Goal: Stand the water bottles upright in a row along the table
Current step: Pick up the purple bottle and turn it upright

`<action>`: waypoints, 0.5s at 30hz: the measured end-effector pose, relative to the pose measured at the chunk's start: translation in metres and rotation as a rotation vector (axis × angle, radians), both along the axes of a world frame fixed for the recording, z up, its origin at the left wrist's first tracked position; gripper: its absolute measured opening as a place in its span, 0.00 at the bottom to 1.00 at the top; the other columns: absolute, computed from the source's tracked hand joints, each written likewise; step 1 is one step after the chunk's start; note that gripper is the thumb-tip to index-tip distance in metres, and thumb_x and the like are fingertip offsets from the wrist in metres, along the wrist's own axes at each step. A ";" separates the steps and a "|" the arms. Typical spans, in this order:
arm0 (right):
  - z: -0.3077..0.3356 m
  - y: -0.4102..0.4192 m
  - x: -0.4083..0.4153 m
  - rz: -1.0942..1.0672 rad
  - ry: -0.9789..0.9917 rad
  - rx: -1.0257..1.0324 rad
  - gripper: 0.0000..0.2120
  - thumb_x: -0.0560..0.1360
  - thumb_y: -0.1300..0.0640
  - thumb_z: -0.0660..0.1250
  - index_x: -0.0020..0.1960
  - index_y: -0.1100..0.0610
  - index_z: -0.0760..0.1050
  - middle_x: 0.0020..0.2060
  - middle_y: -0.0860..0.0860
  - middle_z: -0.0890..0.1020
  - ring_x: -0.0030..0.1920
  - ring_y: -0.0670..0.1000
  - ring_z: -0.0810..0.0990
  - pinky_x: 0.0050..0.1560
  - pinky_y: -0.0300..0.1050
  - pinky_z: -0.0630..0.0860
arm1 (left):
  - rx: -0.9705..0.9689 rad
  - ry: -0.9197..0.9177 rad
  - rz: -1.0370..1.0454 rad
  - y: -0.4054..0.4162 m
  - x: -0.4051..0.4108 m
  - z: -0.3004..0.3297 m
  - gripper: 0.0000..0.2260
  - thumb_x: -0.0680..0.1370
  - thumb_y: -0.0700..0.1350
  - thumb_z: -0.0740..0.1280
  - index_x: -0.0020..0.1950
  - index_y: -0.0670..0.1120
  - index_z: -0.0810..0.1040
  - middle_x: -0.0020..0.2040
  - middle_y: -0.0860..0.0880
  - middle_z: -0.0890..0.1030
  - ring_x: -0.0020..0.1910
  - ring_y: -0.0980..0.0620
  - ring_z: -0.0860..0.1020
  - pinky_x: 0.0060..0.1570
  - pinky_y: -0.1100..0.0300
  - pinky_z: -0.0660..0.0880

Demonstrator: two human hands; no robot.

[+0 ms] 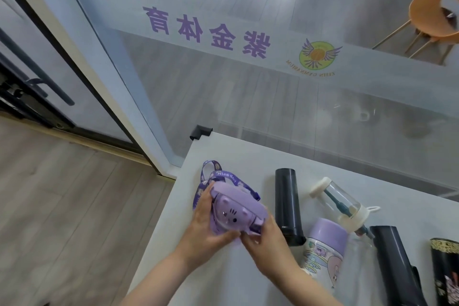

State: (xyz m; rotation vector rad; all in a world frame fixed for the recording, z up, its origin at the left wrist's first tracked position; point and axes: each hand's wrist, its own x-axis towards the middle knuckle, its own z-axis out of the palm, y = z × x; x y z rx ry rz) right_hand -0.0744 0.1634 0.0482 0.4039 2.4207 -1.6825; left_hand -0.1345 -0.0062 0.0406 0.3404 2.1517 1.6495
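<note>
Six bottles occupy the worktop [223,156]; the black flask [288,206] and clear bottle [340,200] to the right appear to lie flat. Near the left edge, the left hand [206,221] and right hand [263,243] both grip the purple cat-lid bottle [233,213]. Judged best practice: seat its base flat, then clear the lanyard [223,176] before release.

Strap [224,176] reads "Nice day" (purple).

Left hand [208,216], right hand [263,243], bare forearms, sleeveless
</note>
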 end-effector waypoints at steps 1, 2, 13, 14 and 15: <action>-0.003 0.000 -0.009 -0.019 -0.012 0.018 0.23 0.73 0.52 0.69 0.65 0.39 0.66 0.61 0.46 0.76 0.57 0.42 0.79 0.55 0.44 0.79 | 0.009 -0.003 -0.001 0.001 -0.012 0.001 0.46 0.67 0.59 0.77 0.77 0.53 0.55 0.74 0.53 0.66 0.72 0.52 0.67 0.70 0.46 0.68; -0.004 0.000 -0.020 -0.032 -0.020 0.031 0.21 0.74 0.50 0.69 0.64 0.40 0.67 0.60 0.46 0.77 0.56 0.43 0.80 0.55 0.46 0.79 | 0.018 -0.006 0.004 0.002 -0.024 0.002 0.45 0.67 0.58 0.77 0.76 0.53 0.56 0.73 0.53 0.67 0.72 0.52 0.67 0.69 0.46 0.69; -0.002 0.014 -0.150 -0.034 0.052 0.140 0.23 0.76 0.57 0.66 0.70 0.51 0.65 0.60 0.48 0.76 0.58 0.48 0.77 0.59 0.45 0.75 | 0.009 0.058 0.161 0.031 -0.143 0.000 0.36 0.66 0.40 0.79 0.68 0.46 0.64 0.59 0.59 0.73 0.58 0.72 0.71 0.55 0.77 0.67; -0.002 0.016 -0.158 -0.032 0.052 0.145 0.23 0.76 0.57 0.66 0.70 0.52 0.65 0.60 0.48 0.75 0.58 0.49 0.77 0.58 0.45 0.75 | 0.013 0.046 0.172 0.032 -0.149 -0.002 0.37 0.66 0.43 0.80 0.69 0.46 0.65 0.60 0.58 0.74 0.60 0.68 0.72 0.57 0.74 0.69; -0.002 0.017 -0.165 -0.030 0.048 0.144 0.24 0.76 0.57 0.66 0.70 0.52 0.65 0.61 0.49 0.75 0.57 0.48 0.77 0.58 0.44 0.74 | 0.008 0.045 0.180 0.034 -0.155 -0.004 0.37 0.65 0.45 0.80 0.69 0.46 0.65 0.61 0.56 0.75 0.61 0.65 0.73 0.57 0.73 0.70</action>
